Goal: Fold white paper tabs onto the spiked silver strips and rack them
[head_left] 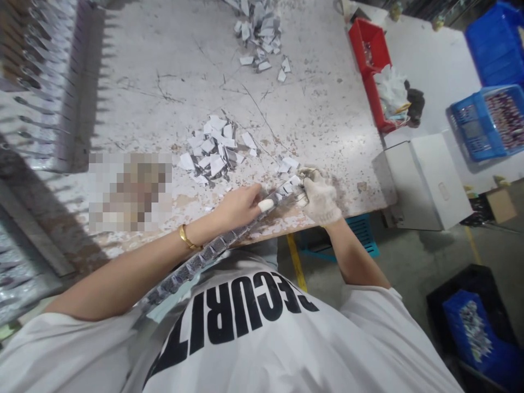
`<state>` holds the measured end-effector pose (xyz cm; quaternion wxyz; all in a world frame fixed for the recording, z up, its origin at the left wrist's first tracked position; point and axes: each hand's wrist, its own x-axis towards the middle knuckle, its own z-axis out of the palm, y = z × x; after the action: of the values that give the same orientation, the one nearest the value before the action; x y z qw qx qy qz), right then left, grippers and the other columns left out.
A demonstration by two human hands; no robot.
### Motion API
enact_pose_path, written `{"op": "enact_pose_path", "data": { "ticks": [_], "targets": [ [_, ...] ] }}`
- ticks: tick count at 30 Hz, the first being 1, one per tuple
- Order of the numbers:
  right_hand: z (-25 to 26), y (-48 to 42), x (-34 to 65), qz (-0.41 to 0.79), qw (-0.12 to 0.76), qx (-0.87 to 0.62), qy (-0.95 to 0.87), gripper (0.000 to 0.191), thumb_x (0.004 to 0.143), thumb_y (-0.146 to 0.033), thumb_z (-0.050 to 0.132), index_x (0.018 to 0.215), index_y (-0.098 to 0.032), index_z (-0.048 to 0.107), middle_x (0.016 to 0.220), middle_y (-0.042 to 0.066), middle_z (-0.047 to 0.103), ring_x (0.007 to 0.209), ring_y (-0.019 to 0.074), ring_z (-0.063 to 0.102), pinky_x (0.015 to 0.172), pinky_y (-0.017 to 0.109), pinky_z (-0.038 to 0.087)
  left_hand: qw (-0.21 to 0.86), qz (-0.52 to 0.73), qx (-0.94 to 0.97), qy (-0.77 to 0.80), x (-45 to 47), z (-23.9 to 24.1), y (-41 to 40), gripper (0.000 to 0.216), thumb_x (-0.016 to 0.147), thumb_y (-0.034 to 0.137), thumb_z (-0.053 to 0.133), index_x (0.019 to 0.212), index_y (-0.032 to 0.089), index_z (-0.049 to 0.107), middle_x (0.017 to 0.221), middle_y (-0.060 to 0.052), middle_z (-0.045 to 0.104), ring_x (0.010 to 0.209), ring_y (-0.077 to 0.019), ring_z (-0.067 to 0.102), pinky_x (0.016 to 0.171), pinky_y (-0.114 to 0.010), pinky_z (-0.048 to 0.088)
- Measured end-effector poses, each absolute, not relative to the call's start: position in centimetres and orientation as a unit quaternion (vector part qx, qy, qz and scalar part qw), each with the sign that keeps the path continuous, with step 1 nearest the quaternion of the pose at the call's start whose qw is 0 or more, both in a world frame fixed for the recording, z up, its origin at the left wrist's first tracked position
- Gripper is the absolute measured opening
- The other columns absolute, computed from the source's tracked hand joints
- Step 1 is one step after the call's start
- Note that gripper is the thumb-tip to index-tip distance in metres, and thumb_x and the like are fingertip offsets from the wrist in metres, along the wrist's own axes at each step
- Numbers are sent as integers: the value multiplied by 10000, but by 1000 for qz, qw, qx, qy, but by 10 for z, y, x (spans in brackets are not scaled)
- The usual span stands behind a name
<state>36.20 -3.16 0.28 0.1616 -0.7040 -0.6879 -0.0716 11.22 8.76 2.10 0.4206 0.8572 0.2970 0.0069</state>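
A long, narrow grey strip (213, 248) with evenly spaced pale tabs along it runs slantwise from beneath my left forearm up to the table's front edge. Near its upper end my left hand (241, 206) is closed on it, with a white finger cover on one finger and a gold bracelet at the wrist. My right hand (322, 197), in a white work glove, has its fingers curled in at the strip's tip. Whatever is between those fingers is hidden. Just beyond lies a small pile of cut white pieces (215, 147), with a few more white scraps (287, 164) close to the glove.
Another heap of white pieces (262, 30) lies farther back on the worn table (139, 103). At left stands a rack of hooked strips (49, 98). Red bins (370, 46), a white box (429, 183) and a blue basket (487, 123) are at right. A patch of table is pixelated.
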Motion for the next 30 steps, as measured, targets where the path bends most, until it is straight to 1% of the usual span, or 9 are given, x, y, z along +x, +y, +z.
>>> {"op": "enact_pose_path", "data": {
  "ticks": [3,6,13,17,19,22,24,27,30],
  "targets": [
    [3,-29,364,-76,105,-685,-717,158,1007,-331,622,1024,-209,721,1344,163,736,1304,367,642,1159,591,513,413,3,865,285,110,16,85,327,1032,527,489,906,226,510,916,-94,729,760,-234,643,669,-334,427],
    [9,-22,366,-61,58,-675,-733,173,998,-319,615,1030,-193,729,1307,187,734,1299,388,628,1142,618,513,416,1,865,280,110,15,85,303,1032,502,492,925,223,538,924,-95,735,784,-241,661,686,-338,457],
    [19,1,368,-10,3,-627,-779,82,955,-275,672,909,-207,671,1181,178,730,1262,370,621,1074,502,550,416,-16,869,267,106,5,86,209,1012,410,535,975,213,593,990,-107,752,850,-264,689,741,-356,489],
    [10,4,367,-14,-10,-635,-772,104,967,-280,649,1000,-195,700,1220,171,733,1245,375,640,1089,535,543,418,-30,865,275,104,5,88,147,998,307,520,1033,206,621,1013,-105,761,849,-257,693,713,-340,472],
    [4,3,367,-19,-3,-652,-758,122,962,-274,647,1034,-201,713,1239,157,735,1271,379,635,1125,562,522,418,-38,866,274,104,7,89,146,982,265,517,1056,203,627,1024,-104,762,854,-255,695,706,-335,468],
    [-3,-1,367,-11,9,-668,-744,111,945,-274,636,984,-211,719,1220,147,740,1231,362,655,1122,547,526,400,-38,876,267,104,9,88,136,984,252,499,1025,204,620,981,-106,751,833,-262,685,711,-345,465],
    [-7,-4,365,12,35,-684,-728,116,944,-279,614,919,-212,706,1189,145,747,1123,325,691,1033,488,571,394,-37,878,269,102,9,87,147,1006,279,484,1006,208,612,949,-104,743,804,-264,676,702,-350,459],
    [-11,-8,362,73,130,-712,-686,194,979,-328,591,846,-216,676,1122,129,763,970,262,718,872,394,598,392,-35,878,272,98,8,86,160,1022,308,482,1005,211,608,978,-109,750,833,-273,688,708,-352,459],
    [-9,-7,372,120,212,-727,-642,289,1032,-440,578,867,-224,675,1060,106,766,930,243,729,827,367,603,390,-41,875,283,92,7,87,169,1023,329,488,998,211,606,970,-109,748,828,-277,689,705,-352,454]
  ]
}}
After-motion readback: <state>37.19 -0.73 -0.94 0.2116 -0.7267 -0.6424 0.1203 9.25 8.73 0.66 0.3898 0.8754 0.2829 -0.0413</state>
